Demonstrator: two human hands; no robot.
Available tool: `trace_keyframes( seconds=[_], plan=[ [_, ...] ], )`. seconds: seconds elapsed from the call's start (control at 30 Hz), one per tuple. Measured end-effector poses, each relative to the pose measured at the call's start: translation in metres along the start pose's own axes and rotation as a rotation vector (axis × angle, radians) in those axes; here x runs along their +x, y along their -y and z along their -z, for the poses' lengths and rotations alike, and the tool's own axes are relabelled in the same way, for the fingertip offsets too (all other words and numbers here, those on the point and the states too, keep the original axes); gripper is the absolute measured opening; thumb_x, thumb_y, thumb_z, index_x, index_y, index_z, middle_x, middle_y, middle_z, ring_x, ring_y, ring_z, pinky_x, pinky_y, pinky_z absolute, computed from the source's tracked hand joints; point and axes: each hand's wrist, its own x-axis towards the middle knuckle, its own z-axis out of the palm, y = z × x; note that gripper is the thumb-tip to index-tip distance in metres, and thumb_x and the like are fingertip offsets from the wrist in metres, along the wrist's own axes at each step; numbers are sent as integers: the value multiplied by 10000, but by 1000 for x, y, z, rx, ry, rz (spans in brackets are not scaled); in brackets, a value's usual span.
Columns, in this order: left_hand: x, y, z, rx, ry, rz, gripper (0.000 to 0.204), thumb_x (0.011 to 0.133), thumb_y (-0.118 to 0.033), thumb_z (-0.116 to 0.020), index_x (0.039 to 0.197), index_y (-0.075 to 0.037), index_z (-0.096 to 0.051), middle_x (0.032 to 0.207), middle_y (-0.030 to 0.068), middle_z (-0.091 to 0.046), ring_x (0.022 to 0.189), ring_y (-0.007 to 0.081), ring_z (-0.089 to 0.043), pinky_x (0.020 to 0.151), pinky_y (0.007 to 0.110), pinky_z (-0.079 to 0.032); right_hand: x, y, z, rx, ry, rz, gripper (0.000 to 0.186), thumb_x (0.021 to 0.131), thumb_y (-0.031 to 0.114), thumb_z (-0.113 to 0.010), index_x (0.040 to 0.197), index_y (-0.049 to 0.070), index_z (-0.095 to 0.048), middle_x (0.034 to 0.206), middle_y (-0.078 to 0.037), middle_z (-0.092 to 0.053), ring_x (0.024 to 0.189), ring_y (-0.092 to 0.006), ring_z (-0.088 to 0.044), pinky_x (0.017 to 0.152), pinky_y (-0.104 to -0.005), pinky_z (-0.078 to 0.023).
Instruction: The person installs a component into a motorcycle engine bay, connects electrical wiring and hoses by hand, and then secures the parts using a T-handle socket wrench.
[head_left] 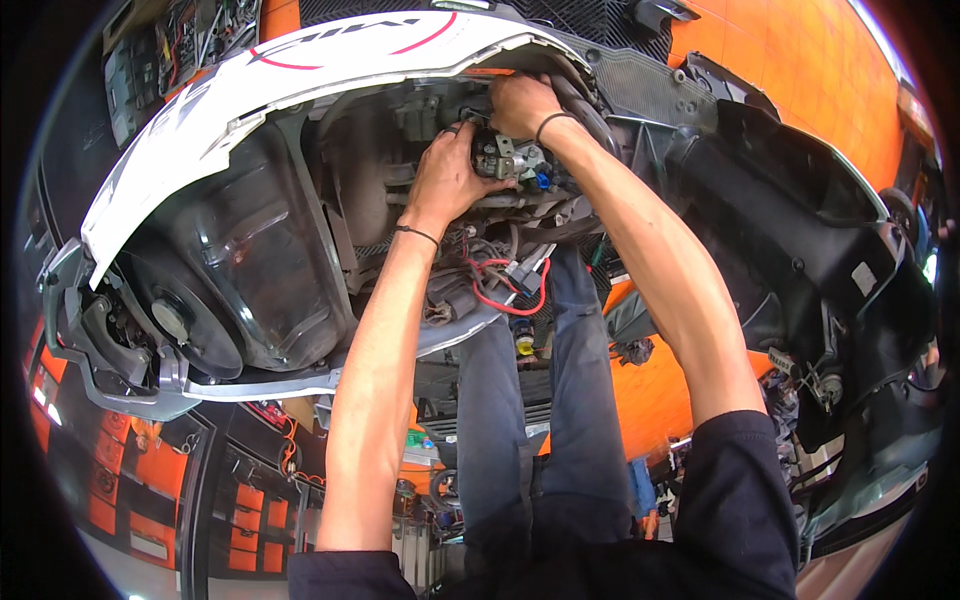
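Our left hand (447,182) is half curled along the left side of the metal assembly (515,158), thumb stretched beneath it; our right hand (525,105) folds inward over its top, fingertips hidden, so whether either grips firmly we cannot tell. The assembly sits within the white-edged body (300,78), already laid open around it, while a red cable (547,283) loops below it, apparently not yet covered over; how much work remains we cannot judge. Our forearms (385,340) slant up to it from below, the right angled outward.

Whatever the right hand (526,105) may hold is hidden from view.
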Motion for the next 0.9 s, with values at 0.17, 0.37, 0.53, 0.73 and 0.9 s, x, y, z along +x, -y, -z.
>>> trace_keyframes(
  seconds=[0.17,0.37,0.53,0.73,0.9],
  plan=[
    [0,1,3,15,-1,-41,786,609,-408,-929,1171,24,-589,1094,210,-657,1011,407,-625,896,483,-512,4,-1,-8,21,-114,22,317,770,232,-773,1006,23,-735,1056,-229,-715,1076,-386,-664,983,-537,-457],
    [0,-2,3,98,-2,-75,813,638,-443,-912,1187,53,-576,1089,240,-649,1013,419,-627,893,489,-508,4,-6,-2,66,-81,27,353,772,242,-789,1052,35,-726,1065,-216,-720,1081,-374,-669,983,-491,-484],
    [2,-2,2,135,-3,-101,758,621,-392,-923,1135,47,-580,1026,231,-635,987,415,-617,879,476,-520,7,-8,-7,37,-89,101,307,801,193,-722,1087,80,-736,1063,-178,-737,1033,-341,-704,932,-468,-512],
    [2,-3,-2,151,-7,-108,810,652,-420,-908,1205,57,-559,1038,262,-634,981,426,-635,872,483,-522,4,-7,-6,-15,-149,199,243,802,165,-719,1006,34,-738,1018,-210,-732,969,-361,-715,850,-451,-564],
    [5,-3,1,157,22,-69,808,645,-411,-908,1212,48,-560,1059,249,-641,1006,415,-628,892,474,-519,-7,-9,-12,204,-254,174,242,794,187,-729,930,-13,-738,979,-260,-714,936,-391,-710,849,-473,-565]
  ],
)
